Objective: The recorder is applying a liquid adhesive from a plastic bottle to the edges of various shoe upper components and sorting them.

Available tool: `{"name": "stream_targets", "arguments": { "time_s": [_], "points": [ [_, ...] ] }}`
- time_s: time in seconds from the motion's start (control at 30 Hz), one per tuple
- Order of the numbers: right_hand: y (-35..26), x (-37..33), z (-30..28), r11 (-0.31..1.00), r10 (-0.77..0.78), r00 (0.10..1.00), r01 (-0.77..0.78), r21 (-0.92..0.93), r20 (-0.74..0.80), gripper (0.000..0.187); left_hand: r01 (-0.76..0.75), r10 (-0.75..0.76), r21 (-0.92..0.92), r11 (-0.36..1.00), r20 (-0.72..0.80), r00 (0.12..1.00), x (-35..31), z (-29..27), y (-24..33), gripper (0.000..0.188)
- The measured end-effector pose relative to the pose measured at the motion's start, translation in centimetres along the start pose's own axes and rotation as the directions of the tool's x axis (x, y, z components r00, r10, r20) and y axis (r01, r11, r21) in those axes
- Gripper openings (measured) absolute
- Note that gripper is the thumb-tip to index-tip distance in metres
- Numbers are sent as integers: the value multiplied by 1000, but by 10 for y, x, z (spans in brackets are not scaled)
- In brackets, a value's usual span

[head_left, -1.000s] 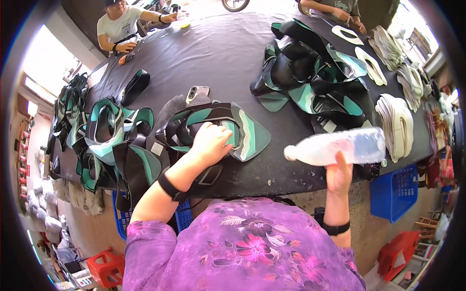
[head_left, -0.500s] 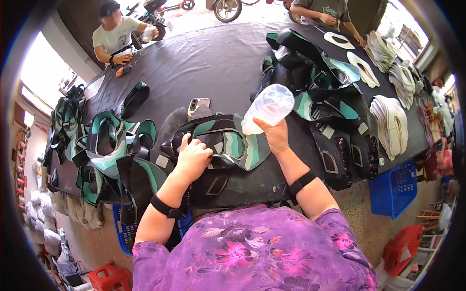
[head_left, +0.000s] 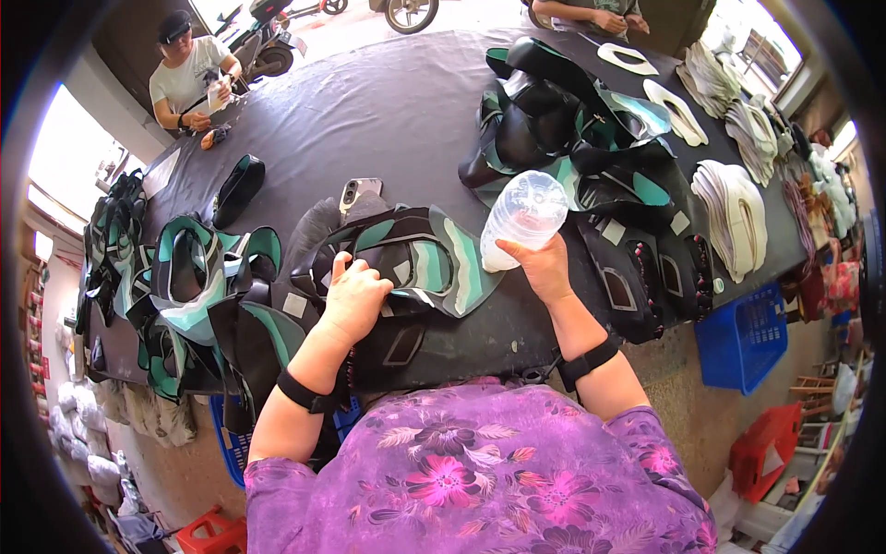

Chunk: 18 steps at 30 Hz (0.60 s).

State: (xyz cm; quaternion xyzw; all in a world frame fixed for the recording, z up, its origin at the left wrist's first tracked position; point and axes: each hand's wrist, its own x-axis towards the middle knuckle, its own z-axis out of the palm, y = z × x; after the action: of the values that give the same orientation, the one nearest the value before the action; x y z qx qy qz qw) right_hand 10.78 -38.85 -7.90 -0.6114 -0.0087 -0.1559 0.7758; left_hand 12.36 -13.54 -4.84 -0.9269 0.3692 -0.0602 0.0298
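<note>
My right hand is wrapped round a translucent plastic bottle, tilted with its whitish lower end toward the table. That end is close to the right end of a black, teal and white shoe upper; I cannot tell whether they touch. On the left part of the same upper, my left hand has its fingers curled on the black edge, the index finger raised. The upper lies flat with its opening facing up. Beyond it are a phone and a dark grey padded piece.
Similar uppers are heaped at left and right. Stacked white U-shaped pieces lie along the right edge. A blue crate stands below the table. Across it, one person holds a pale container; another works at the far right.
My right hand has shifted the bottle to the right, off the upper's end. My left hand stays on the upper. The left co-worker has drawn the pale container inward; the right one's hands came together.
</note>
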Motion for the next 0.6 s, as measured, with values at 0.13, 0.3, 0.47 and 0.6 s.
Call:
{"name": "stream_targets", "arguments": {
  "time_s": [0.13,0.3,0.47,0.6],
  "points": [
    [4,-19,15,996,81,991,-84,20,104,35,-22,22,14,1000,-21,1000,1,2,0,5],
    [-3,-28,27,997,79,976,-81,2,203,41,-32,31,12,999,16,999,0,3,0,6],
    [-3,-4,-2,939,-156,987,160,-304,36,39,-21,21,-15,1000,0,1000,-4,4,-2,7],
    [5,9,5,991,-124,992,125,53,-26,38,3,-3,0,1000,-18,1000,-4,5,-1,9]
  ]
}}
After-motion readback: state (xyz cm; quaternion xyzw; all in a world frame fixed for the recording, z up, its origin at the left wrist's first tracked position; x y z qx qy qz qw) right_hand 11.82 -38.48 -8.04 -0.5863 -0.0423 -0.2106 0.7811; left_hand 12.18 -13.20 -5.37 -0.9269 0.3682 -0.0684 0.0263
